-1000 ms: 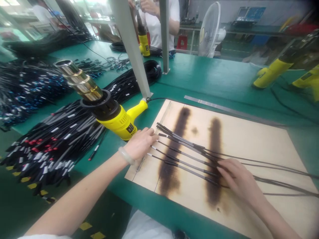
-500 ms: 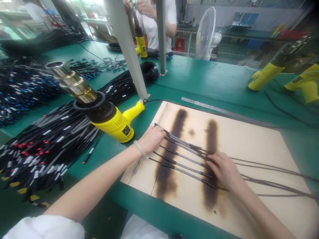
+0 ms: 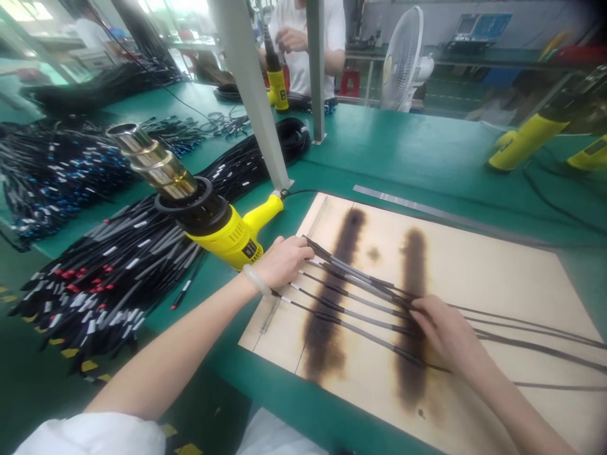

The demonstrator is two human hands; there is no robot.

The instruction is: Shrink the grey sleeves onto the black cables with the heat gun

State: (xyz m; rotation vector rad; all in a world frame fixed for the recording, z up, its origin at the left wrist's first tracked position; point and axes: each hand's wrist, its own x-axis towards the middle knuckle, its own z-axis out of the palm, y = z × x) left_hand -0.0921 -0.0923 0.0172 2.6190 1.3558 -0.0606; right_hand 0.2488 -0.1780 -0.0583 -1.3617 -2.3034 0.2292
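Several thin black cables (image 3: 365, 325) with grey sleeve sections lie side by side across a pale wooden board (image 3: 493, 284) bearing two dark scorch bands. My left hand (image 3: 287, 260), with a pale bangle at the wrist, has its fingers closed on the cables' left ends, near small white labels. Over the right scorch band, my right hand (image 3: 441, 325) pinches one of the upper cables between thumb and fingers. Left of the board, a yellow heat gun (image 3: 220, 234) stands with its stepped metal nozzle tilted up; neither hand touches it.
Large bundles of black cables (image 3: 95, 272) cover the left of the green table (image 3: 393, 151). A metal ruler (image 3: 403, 201) lies behind the board. Grey posts (image 3: 256, 95) rise from the table. Another heat gun (image 3: 526, 142) stands at right. A co-worker (image 3: 308, 57) and a fan (image 3: 403, 63) are behind.
The view has shifted, so the scene sits further right. My left hand has slid slightly left along the cable ends, showing white labels. My right hand stays pinched on the cable.
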